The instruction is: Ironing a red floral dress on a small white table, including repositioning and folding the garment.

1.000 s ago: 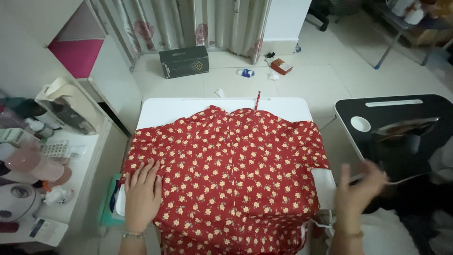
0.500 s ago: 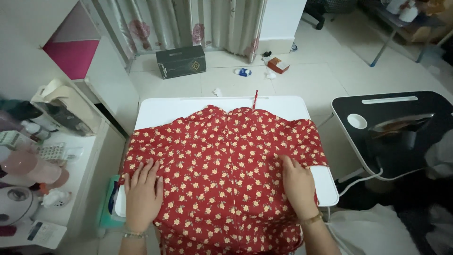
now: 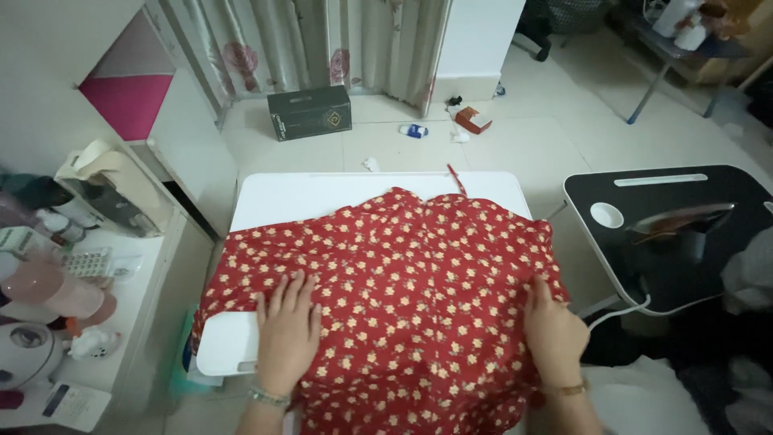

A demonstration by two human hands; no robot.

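Left hand (image 3: 287, 338) flat on the red floral garment (image 3: 403, 298), fingers spread; it has slid rightward since a moment ago. Right hand (image 3: 555, 334) moved out to the garment's right edge, fingers curled over the fabric, apparently gripping it. Garment shifted right, so the white tabletop (image 3: 229, 350) now shows at near left. Far right: black side table (image 3: 676, 234). Dark box (image 3: 310, 113) on the floor beyond.

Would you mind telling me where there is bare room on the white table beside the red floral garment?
A bare strip of white table runs along the far edge, beyond the red floral garment. A small corner shows beside the left hand. Around the right hand, fabric covers everything.
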